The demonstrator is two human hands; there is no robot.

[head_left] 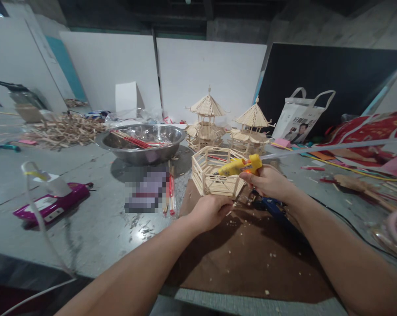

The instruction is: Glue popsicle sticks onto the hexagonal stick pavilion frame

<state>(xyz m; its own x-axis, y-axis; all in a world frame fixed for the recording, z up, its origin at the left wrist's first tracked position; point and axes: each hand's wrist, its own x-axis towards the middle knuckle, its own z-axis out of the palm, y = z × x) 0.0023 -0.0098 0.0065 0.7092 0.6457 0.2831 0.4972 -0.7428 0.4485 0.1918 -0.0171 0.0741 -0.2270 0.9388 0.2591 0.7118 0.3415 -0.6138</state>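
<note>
My right hand (270,183) is wrapped round a yellow hot glue gun (240,166); a long clear glue stick (304,149) sticks out of its back. The gun's nozzle points left, over a wooden-stick frame (203,184) with several sides and railings. My left hand (211,213) is closed at the near lower edge of this frame. Its fingertips are partly hidden, and whether they grip the frame or a small stick I cannot tell. Beneath both hands lies a brown board (251,259) dotted with small scraps.
Two stick pagodas (207,109) stand behind the frame. A steel bowl (119,151) with red-wrapped sticks sits left of them, beside a pile of sticks (66,131). A purple power strip (71,197) lies at the left. A white bag (290,118) stands back right.
</note>
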